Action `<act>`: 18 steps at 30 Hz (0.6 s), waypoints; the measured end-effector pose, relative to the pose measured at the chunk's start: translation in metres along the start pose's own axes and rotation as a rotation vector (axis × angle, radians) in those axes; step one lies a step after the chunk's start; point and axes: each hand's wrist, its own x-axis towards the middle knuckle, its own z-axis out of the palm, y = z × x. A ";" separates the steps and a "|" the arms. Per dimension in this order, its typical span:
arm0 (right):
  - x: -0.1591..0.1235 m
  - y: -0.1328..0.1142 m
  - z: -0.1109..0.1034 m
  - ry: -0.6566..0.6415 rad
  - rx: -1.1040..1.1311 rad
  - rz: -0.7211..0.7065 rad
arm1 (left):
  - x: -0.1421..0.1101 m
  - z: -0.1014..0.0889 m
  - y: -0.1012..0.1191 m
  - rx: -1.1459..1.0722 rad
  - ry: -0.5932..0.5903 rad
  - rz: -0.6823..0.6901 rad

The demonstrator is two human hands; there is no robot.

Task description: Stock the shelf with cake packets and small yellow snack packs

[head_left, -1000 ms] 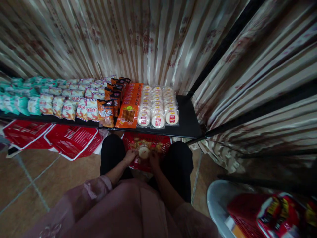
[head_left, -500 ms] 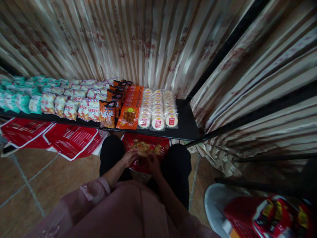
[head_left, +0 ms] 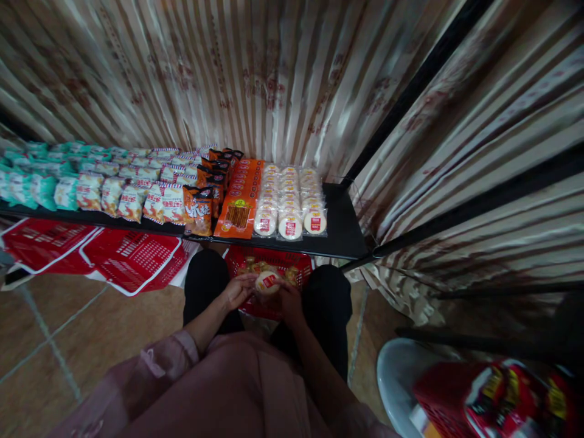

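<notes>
Between both hands is a round, pale packaged cracker (head_left: 266,283) with a red label facing up. My left hand (head_left: 239,291) pinches its left edge, and my right hand (head_left: 289,298) grips the right edge. Beneath it, between my knees, sits a red plastic basket (head_left: 305,258) with several gold-wrapped snacks (head_left: 291,275) inside. On the black shelf (head_left: 344,219) ahead, several similar round crackers (head_left: 291,227) in clear wrappers stand in three rows. An orange flat packet (head_left: 237,201) lies beside them on the left.
Orange-black bags (head_left: 198,210), white bags (head_left: 130,202) and teal bags (head_left: 43,191) fill the shelf's left. Red baskets (head_left: 132,255) sit below it. A grey tub (head_left: 387,377) with red packets (head_left: 502,395) stands at lower right. A black frame bar (head_left: 420,91) and striped curtain (head_left: 283,79) border the shelf.
The cracker has been turned over in my hands: its plain face showed first, then it was tilted edge-on, and now the red label faces up.
</notes>
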 end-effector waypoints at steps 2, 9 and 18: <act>0.002 -0.003 -0.001 -0.005 0.031 0.040 | -0.003 0.003 0.003 0.020 -0.009 -0.019; 0.001 -0.014 -0.004 0.078 -0.266 -0.144 | -0.012 0.025 0.014 0.083 -0.024 0.030; -0.016 -0.013 -0.006 -0.008 -0.771 -0.472 | -0.008 0.051 0.020 0.430 -0.002 0.109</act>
